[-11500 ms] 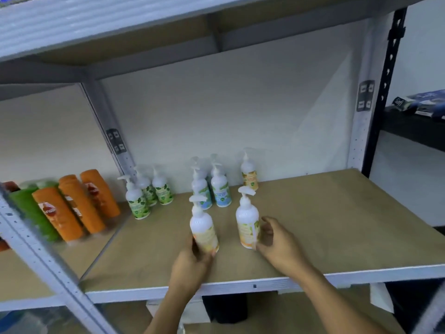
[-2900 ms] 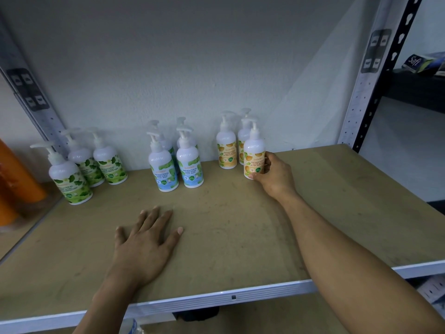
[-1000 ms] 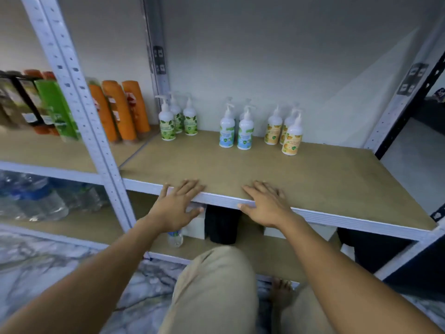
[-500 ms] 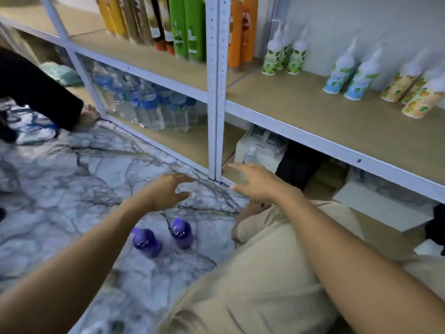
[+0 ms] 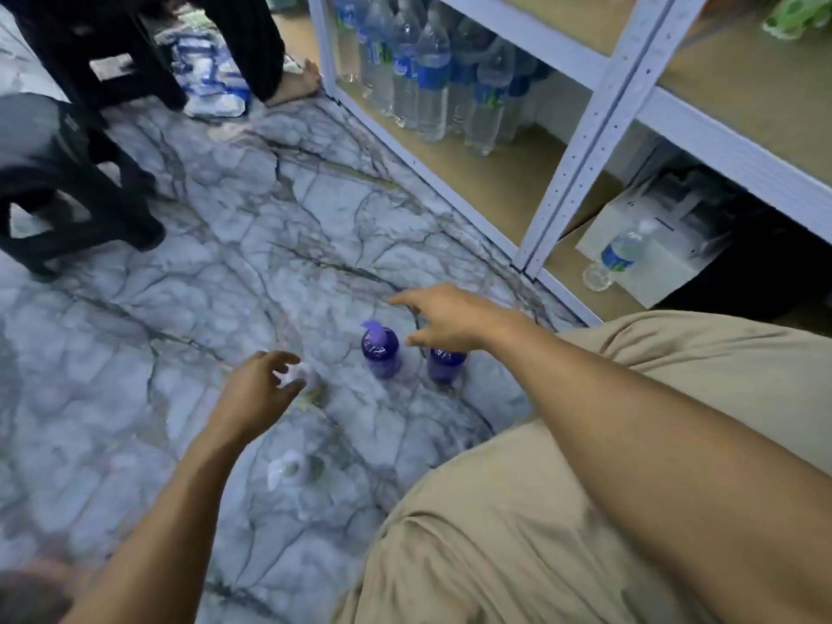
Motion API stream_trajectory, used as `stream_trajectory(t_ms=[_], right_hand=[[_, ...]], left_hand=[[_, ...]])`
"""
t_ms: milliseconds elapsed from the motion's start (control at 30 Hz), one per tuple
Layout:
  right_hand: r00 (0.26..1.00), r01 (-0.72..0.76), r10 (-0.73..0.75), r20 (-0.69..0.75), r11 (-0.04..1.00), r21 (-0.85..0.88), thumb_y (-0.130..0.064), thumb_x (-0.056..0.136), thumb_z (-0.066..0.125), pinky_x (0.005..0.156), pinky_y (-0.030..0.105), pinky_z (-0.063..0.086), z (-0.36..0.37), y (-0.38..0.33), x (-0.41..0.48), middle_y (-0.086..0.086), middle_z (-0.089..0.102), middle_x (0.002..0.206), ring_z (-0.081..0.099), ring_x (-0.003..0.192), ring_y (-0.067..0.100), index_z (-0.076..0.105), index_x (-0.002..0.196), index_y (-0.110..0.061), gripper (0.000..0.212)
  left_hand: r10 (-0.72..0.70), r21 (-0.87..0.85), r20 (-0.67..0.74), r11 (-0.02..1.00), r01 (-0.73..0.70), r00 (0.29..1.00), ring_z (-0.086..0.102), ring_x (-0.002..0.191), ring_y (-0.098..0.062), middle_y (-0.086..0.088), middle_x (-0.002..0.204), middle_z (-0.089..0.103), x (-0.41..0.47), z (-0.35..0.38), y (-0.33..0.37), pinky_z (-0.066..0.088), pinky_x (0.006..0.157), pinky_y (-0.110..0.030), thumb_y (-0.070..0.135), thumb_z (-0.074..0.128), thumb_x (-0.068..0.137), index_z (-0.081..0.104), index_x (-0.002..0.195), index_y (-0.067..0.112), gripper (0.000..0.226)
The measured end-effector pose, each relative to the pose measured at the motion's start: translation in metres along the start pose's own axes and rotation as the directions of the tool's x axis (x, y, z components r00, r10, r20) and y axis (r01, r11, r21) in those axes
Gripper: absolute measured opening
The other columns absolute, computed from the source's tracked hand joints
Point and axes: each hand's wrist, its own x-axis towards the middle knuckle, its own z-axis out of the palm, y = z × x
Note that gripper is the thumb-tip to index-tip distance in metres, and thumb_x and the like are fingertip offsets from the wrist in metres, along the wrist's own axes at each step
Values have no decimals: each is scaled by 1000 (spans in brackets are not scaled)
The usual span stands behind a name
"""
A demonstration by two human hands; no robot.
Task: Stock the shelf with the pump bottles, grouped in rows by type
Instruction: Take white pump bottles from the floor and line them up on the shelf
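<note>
Two purple pump bottles stand on the marble floor, one [image 5: 381, 352] in full view and one [image 5: 445, 364] partly under my right hand [image 5: 443, 318], which hovers above it with fingers spread and holds nothing. Two white pump bottles stand nearer me: one [image 5: 307, 379] just beyond the fingertips of my left hand [image 5: 259, 389], another [image 5: 290, 469] beside my left forearm. My left hand's fingers are loosely curled and empty. A green-labelled pump bottle [image 5: 797, 13] shows on the shelf [image 5: 738, 96] at the top right.
Several water bottles [image 5: 427, 69] fill the lower shelf behind a white upright post [image 5: 581, 141]. A white box [image 5: 653, 249] with a small water bottle [image 5: 614, 258] sits under the shelf. A black stool [image 5: 67, 173] and another person's legs [image 5: 252, 42] are at the left.
My view has dropped from the shelf to the floor. Both hands have moved down toward the bottles standing on the floor, the right over a purple one, the left near a white one.
</note>
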Motion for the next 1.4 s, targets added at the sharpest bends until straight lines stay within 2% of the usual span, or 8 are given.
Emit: stream_trajectory(t_ms=[267,533,633,767,867,1067,1233,1400], right_hand=[[961,180,-167,219,983,-37,-41,94,67,84,30,41,53,-90,95,3,59,132,55,109,20,37,151,-34,65],[974,-51,-1,225,973,224,-29,93,70,92,31,45,117,-130,151,13,59,136,55,123,29,40,151,-23,66],[944,-273,143,297,844,462,-24,94,68,65,33,51,136,-132,161,10,65,111,62,91,27,44,148,-27,59],[898,-415,178,402,644,642,-5,95,61,63,32,44,136,-131,160,7,66,103,59,74,19,58,126,-24,37],[851,-500,156,501,529,685,0,99,51,59,27,32,128,-128,153,6,59,94,49,70,15,56,104,-21,22],[860,-486,216,462,624,612,-20,101,59,84,36,44,112,-109,138,3,66,100,64,84,17,61,123,-14,23],[957,-279,200,208,832,480,-25,82,82,80,37,58,84,-95,122,5,70,95,66,83,19,70,95,-16,20],[996,-90,86,25,977,193,-33,80,74,87,42,49,27,-82,74,-1,62,100,61,95,24,70,92,-31,13]], left_hand=[[-201,-126,118,968,216,972,61,74,-7,4,94,63,-60,46,-80,42,68,-26,42,83,79,70,108,29,35],[-260,-306,177,902,304,949,63,73,-5,5,80,70,-68,64,-104,45,65,-25,48,77,84,75,96,34,19],[-251,-351,204,884,310,946,62,65,-2,5,76,70,-68,70,-104,50,68,-30,44,74,88,77,95,33,13],[-245,-387,231,865,320,942,67,68,-14,0,73,71,-67,70,-101,57,72,-41,37,72,91,76,96,31,9],[-237,-374,241,872,316,941,67,69,-8,3,74,72,-64,68,-97,57,68,-33,37,71,92,77,102,27,15],[-249,-368,211,876,313,945,55,59,5,18,59,60,-59,66,-79,36,57,-11,29,74,91,75,103,22,14],[-214,-363,163,895,261,963,66,77,-1,14,79,72,-57,53,-42,50,68,-25,24,80,82,74,93,24,13],[-12,-236,95,971,34,995,54,56,-3,12,60,61,-41,13,12,40,54,-22,25,72,85,70,77,22,8]])
